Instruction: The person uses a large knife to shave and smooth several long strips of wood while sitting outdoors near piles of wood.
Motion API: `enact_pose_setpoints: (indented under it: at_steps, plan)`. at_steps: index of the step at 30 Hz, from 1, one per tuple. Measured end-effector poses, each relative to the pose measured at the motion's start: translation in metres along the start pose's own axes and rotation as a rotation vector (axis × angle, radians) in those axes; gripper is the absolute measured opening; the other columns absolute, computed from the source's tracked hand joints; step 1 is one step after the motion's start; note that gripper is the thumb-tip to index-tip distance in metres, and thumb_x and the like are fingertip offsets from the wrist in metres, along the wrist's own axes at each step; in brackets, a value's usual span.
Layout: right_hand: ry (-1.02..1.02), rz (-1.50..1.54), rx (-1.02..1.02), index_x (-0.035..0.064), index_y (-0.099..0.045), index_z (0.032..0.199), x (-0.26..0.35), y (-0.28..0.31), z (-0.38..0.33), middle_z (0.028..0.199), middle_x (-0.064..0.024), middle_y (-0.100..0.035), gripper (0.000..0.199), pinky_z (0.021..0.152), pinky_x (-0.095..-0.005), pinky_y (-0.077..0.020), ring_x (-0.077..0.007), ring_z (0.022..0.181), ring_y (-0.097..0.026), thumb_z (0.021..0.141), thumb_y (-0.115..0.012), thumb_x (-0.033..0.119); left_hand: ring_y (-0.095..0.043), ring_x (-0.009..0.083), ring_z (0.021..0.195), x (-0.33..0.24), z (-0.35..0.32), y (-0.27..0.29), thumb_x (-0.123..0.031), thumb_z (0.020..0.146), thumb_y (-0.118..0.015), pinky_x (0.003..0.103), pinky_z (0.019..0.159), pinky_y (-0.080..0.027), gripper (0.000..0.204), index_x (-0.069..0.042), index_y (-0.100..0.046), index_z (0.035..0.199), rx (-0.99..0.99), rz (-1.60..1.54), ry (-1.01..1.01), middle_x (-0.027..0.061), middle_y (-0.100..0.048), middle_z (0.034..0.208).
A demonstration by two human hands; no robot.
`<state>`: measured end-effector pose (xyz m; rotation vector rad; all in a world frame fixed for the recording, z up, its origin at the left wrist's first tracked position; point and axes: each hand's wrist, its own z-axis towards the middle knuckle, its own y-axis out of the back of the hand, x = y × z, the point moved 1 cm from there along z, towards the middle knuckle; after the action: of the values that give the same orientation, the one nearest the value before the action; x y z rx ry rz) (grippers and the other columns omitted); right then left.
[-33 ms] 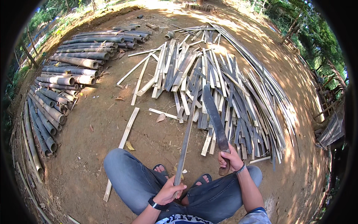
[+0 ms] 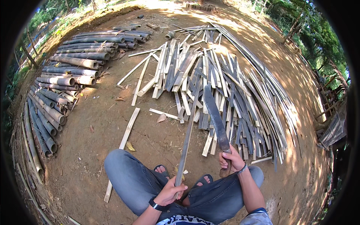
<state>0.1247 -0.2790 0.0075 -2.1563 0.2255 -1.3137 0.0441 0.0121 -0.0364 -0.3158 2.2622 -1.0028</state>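
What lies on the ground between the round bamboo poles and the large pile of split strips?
In the head view: brown soil with a few loose pale strips and some dry leaves.

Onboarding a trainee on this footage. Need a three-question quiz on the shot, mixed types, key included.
1. What tool does the right hand hold?
2. True or false, of the left hand: it is empty.
3. Fill in: the round bamboo poles lie to the ____ of the pile of split strips in the picture.

Key:
1. A machete, gripped by its handle.
2. False; it holds a long bamboo strip.
3. Left.
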Motion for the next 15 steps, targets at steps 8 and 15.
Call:
enact_pose_setpoints:
  at_steps: [8, 15]
  plan:
    - [-0.115, 0.526, 0.134, 0.0262, -0.020, 0.148, -0.021, 0.008, -0.009, 0.077, -0.0080, -0.044, 0.059, 0.044, -0.0209, -0.0353, -0.0099, 0.054, -0.042, 0.099, -0.051, 0.017, -0.051, 0.0100, 0.044, -0.002, 0.002, -0.006, 0.001, 0.085, -0.065, 0.021, 0.038, -0.040, 0.029, -0.007, -0.040, 0.098, 0.015, -0.025, 0.009, -0.0004, -0.048, 0.065]
    - [-0.019, -0.823, -0.041, 0.0170, -0.030, 0.149, -0.027, -0.031, -0.005, 0.075, -0.0048, -0.066, 0.062, 0.055, -0.0272, -0.0500, -0.0146, 0.056, -0.063, 0.094, -0.058, 0.016, -0.049, 0.0106, 0.043, -0.005, -0.001, -0.001, 0.001, 0.086, -0.063, 0.023, 0.039, -0.034, 0.026, -0.010, -0.041, 0.095, -0.001, -0.079, 0.021, 0.0000, -0.046, 0.064]
